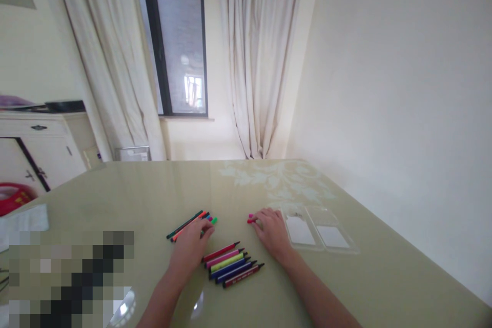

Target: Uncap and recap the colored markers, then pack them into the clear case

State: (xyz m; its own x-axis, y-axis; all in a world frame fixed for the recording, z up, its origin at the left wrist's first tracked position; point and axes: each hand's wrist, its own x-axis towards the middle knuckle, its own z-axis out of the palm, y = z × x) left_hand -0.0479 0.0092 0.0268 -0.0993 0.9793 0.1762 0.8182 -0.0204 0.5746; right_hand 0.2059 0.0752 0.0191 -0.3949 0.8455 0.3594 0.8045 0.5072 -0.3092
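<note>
Between my two hands a row of several coloured markers lies side by side on the glossy pale green table. My left hand rests on a second loose bunch of markers, its fingers curled over their tips. My right hand lies on the table with its fingers closed round a pink and red marker whose end sticks out to the left. Right beside that hand lies an opened clear plastic case.
A folded white cloth lies at the table's left edge, and a blurred-out patch covers the near left corner. Beyond the table stand a white cabinet, curtains and a window. A plain wall runs along the right side.
</note>
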